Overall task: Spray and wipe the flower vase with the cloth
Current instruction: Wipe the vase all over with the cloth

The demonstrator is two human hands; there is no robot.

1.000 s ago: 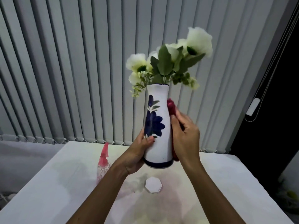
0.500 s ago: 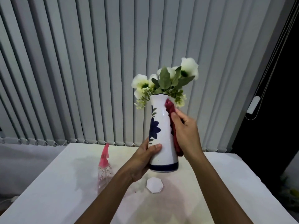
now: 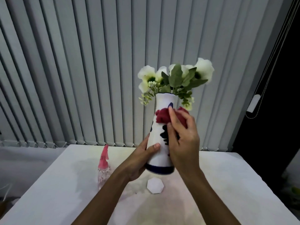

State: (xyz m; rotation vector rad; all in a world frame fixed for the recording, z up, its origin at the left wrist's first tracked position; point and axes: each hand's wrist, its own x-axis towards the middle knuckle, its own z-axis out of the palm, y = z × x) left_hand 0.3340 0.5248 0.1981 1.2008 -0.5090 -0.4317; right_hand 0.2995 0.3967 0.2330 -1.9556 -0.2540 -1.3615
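Head view: vase (image 3: 159, 153) near upright, mouth tilted slightly right

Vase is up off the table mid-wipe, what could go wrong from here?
1. The left hand alone grips the vase low on its body while the right hand presses the red cloth near the neck; a hard rub could tip or slip it.
2. The flowers sit just above the cloth and may snag.
3. A drop would land near the spray bottle.

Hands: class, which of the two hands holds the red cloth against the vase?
The right hand: it presses the red cloth onto the vase; the left hand only grips the vase's lower body.
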